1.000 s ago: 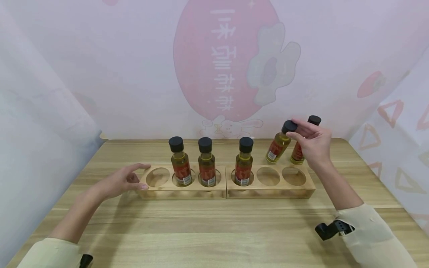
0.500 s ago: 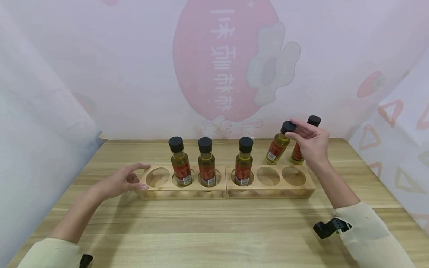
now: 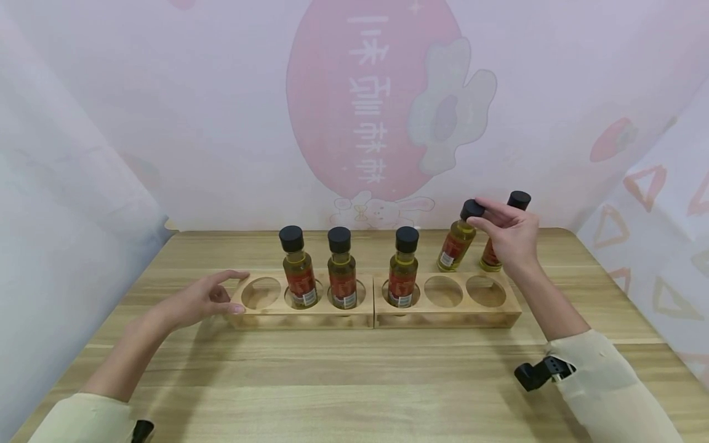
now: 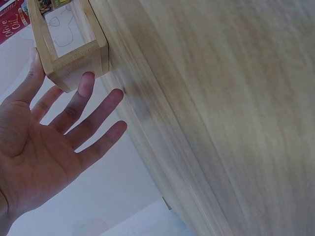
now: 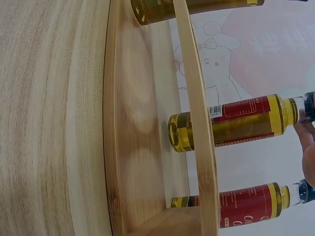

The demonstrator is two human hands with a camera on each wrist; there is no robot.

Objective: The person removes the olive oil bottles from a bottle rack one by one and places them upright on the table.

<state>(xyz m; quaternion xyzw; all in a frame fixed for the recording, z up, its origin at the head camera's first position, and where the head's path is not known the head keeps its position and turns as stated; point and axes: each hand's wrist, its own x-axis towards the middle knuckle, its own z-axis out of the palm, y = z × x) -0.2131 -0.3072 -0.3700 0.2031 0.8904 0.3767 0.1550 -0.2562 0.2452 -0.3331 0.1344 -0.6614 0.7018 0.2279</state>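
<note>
My right hand (image 3: 515, 239) pinches the black cap of an olive oil bottle (image 3: 456, 246) behind the rack. This bottle leans, its cap tilted to the right; in the right wrist view the olive oil bottle (image 5: 246, 120) shows beyond the rack's top rail. My left hand (image 3: 194, 299) holds the left end of the wooden bottle rack (image 3: 310, 321), thumb at the front corner and index finger at the rear. In the left wrist view, the other fingers of the left hand (image 4: 44, 147) spread loosely. Three capped bottles stand in the rack's holes, one of them a bottle (image 3: 402, 274) right of the seam.
Another olive oil bottle (image 3: 490, 253) stands behind the rack, partly hidden by the right hand. Three holes hold no bottle: one at the far left, two at the right. A printed cloth (image 3: 221, 123) hangs behind the wooden table (image 3: 354, 381).
My right hand has shifted slightly left, bringing the pinched bottle's cap left with it, so the bottle leans a little less. The left hand and rack stay put.
</note>
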